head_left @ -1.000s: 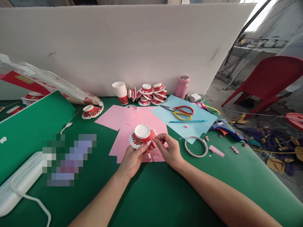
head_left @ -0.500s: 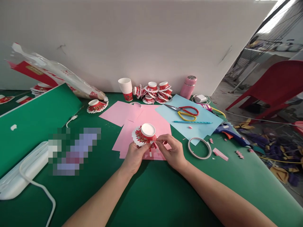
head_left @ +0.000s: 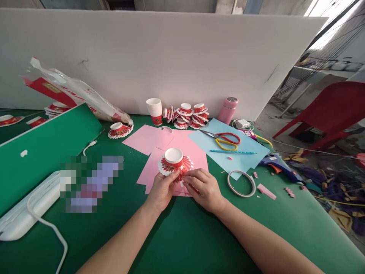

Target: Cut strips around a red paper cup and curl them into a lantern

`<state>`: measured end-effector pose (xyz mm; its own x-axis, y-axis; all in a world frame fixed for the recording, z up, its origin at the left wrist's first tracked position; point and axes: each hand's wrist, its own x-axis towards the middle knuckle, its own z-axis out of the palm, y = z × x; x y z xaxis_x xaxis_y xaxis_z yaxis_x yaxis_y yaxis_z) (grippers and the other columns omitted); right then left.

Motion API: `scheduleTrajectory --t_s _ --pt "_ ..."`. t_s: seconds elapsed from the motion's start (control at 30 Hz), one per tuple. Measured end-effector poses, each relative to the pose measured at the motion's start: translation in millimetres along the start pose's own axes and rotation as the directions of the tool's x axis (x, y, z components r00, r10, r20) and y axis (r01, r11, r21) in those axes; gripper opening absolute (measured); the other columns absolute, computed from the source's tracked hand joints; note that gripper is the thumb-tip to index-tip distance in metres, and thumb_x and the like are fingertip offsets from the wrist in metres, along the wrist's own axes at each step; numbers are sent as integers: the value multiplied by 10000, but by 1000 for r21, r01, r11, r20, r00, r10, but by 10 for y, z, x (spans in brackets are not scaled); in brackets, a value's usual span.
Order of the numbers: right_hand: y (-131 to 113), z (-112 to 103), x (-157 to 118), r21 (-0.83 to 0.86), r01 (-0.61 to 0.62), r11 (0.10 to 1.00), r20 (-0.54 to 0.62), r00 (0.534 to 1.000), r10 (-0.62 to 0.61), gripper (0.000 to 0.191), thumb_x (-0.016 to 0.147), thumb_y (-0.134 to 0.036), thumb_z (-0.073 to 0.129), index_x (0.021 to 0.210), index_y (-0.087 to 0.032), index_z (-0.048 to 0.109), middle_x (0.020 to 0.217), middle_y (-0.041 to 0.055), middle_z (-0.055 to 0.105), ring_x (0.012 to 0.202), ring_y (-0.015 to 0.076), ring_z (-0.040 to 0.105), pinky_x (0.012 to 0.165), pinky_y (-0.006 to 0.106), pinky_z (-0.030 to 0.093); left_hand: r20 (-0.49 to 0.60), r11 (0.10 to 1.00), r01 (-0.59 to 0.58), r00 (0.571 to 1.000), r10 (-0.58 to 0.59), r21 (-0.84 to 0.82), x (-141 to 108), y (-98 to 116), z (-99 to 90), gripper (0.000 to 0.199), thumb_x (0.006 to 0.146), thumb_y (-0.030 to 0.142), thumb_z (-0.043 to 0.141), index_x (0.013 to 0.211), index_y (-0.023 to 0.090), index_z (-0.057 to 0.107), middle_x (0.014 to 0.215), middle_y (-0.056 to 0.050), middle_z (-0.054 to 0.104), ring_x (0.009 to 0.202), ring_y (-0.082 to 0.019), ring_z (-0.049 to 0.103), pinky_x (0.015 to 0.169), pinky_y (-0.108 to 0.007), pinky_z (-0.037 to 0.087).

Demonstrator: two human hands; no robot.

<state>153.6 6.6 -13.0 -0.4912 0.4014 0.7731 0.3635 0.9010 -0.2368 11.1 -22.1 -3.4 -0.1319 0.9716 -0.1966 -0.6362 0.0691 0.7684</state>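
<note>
A red and white paper cup (head_left: 173, 156), its side cut into fanned, folded strips, is held base up over pink sheets (head_left: 154, 173). My left hand (head_left: 162, 190) pinches its near left edge, thumb on top. At the near right edge, my right hand (head_left: 203, 188) has its fingertips closed on a strip. Behind stand a stack of uncut cups (head_left: 154, 111) and a pile of similar fanned cups (head_left: 185, 110). Another fanned cup (head_left: 119, 129) sits to the left.
Scissors (head_left: 225, 139) and a blue pencil (head_left: 234, 152) lie on blue paper (head_left: 216, 131). Right of my hand are a tape roll (head_left: 242, 183) and a blue glue gun (head_left: 281, 166). A white power strip (head_left: 34, 205) lies left; a pink flask (head_left: 228, 110) stands behind.
The held cup has turned and tilted a little, and its fanned strips now show on the right too. My right fingers have moved slightly left. The camera view has tipped up.
</note>
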Motion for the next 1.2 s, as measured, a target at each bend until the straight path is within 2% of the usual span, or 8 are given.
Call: scheduleTrajectory --t_s 0.2,0.63,0.93,1.2 --pt "-1 -5 -11 -31 9 999 44 999 -7 158 866 -151 517 970 -201 625 900 64 690 771 164 605 676 310 513 -9 1000 -9 1000 9 -9 -11 16 17 157 618 191 756 755 137 702 773 -37 703 726 -140 616 726 -258 458" --pt "-7 4 -25 -56 -11 998 76 997 15 138 865 -191 522 969 -200 613 913 67 678 788 172 594 680 317 497 -42 999 33 999 -35 -34 -4 27 7 172 614 184 754 775 151 702 793 -32 701 737 -143 618 662 -250 464" --pt "-49 15 -14 -88 -51 995 35 998 54 81 858 -220 529 875 -190 603 835 53 681 713 158 590 608 290 457 -21 999 34 999 -34 7 -31 0 23 162 613 203 757 758 148 707 793 -41 714 743 -169 639 668 -273 476" --pt "-42 32 -22 -116 -47 992 3 999 47 88 846 -201 507 876 -184 589 813 40 689 676 154 586 582 280 435 -39 998 54 998 -53 26 -42 -20 28 148 590 180 772 721 156 708 749 -18 712 693 -140 629 636 -243 474"
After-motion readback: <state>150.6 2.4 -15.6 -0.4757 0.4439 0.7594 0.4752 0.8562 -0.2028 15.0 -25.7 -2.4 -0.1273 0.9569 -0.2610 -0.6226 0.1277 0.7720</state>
